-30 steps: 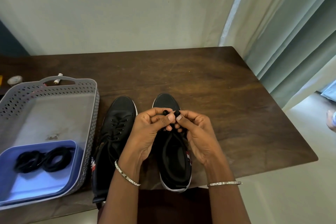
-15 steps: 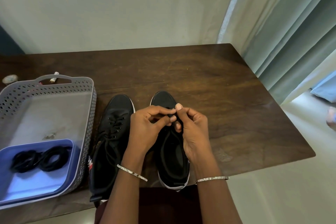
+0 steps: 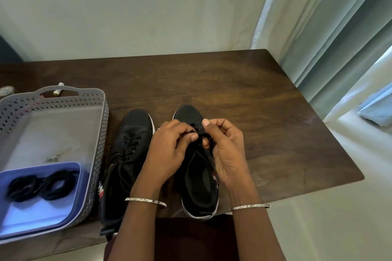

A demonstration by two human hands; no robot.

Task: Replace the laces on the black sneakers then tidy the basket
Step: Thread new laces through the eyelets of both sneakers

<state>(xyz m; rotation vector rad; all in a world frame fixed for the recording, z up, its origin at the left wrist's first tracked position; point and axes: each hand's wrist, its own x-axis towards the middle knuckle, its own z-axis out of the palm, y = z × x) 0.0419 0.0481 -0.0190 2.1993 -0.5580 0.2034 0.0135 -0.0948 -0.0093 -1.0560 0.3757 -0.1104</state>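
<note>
The lace [image 3: 199, 134] was pinched between both hands, over the front of the sneaker [image 3: 199, 188] lying directly beneath them. The left hand [image 3: 169, 150] gripped it with thumb and curled fingers, and the right hand [image 3: 226, 150] pinched it likewise, fingertips almost meeting. Just left of the left hand stood the second sneaker [image 3: 129, 150], laced. Farther left was the basket [image 3: 101, 125], its blue tray [image 3: 42, 216] holding coiled laces [image 3: 40, 184]. The lace was thin and dark against a dark shoe, so it could likely slip the pinch or pull through unevenly. With neither hand steadying the sneaker, a hard tug might drag it across the table [image 3: 265, 116].
</note>
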